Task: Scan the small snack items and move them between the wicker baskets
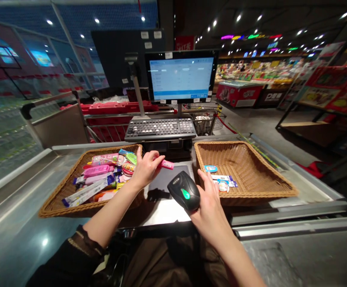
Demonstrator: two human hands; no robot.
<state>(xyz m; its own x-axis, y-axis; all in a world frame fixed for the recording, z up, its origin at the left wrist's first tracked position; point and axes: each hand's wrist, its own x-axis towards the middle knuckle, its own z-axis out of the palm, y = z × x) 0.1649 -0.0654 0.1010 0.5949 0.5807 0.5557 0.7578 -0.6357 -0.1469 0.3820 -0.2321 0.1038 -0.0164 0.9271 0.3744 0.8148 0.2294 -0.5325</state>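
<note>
My left hand (146, 169) is closed on a small pink packet (166, 164), held above the counter between two wicker baskets. My right hand (209, 203) grips a black handheld barcode scanner (184, 191) with a green button, its head turned toward the pink packet. The left basket (60, 195) holds several colourful packets and tubes. The right basket (251, 159) holds a few small items near its front left corner, close to my right fingers.
A keyboard (160, 128) and a lit monitor (181, 76) stand behind the baskets. A dark pad (161, 180) lies on the steel counter (18, 223). Shopping carts (205, 119) and red baskets sit beyond; store shelves and a freezer fill the right background.
</note>
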